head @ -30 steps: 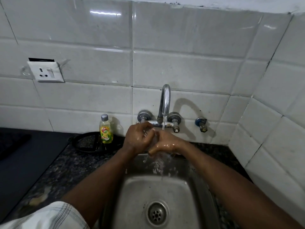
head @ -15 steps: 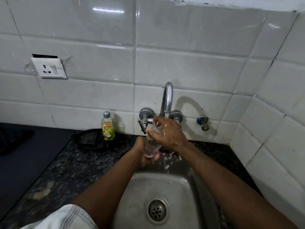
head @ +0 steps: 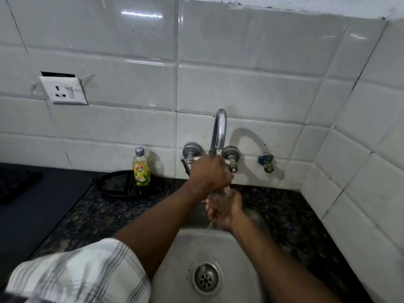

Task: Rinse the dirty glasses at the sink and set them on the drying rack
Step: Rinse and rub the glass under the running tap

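Observation:
A clear glass (head: 225, 190) sits under the chrome tap spout (head: 219, 132), over the back of the steel sink (head: 242, 241). Almost all of it is hidden between my two hands; only a wet, shiny sliver shows. My left hand (head: 208, 173) is closed over its upper part, just below the tap body. My right hand (head: 225, 209) wraps around its lower part from underneath. Whether water is running, I cannot tell. No drying rack is in view.
A yellow dish soap bottle (head: 141, 169) stands on a black ring stand (head: 113, 185) left of the tap. A dark cooktop (head: 26, 206) fills the left counter. The drain (head: 206, 277) lies at the sink's centre. A small valve (head: 265, 161) and tiled corner wall are at right.
The hands have swapped places: my left hand rose from under the glass to its top, and my right hand dropped from the top to underneath. The view tilted down slightly.

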